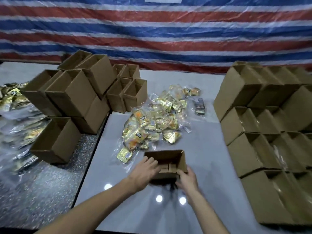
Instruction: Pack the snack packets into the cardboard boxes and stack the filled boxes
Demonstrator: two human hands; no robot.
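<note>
Arms outstretched, left hand (145, 171) curled over open box (163, 157) rim, right hand (187, 179) fingers (183, 175) gripping its corner

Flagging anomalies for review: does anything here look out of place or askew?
One dark grey packet lies apart, right of the loose pile of gold snack packets; it differs in colour. Nothing else stands out.

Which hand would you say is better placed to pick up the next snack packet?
Probably left: the left hand is at the left side of the open box, with the nearest packet just beyond it; the right hand holds the right corner.
</note>
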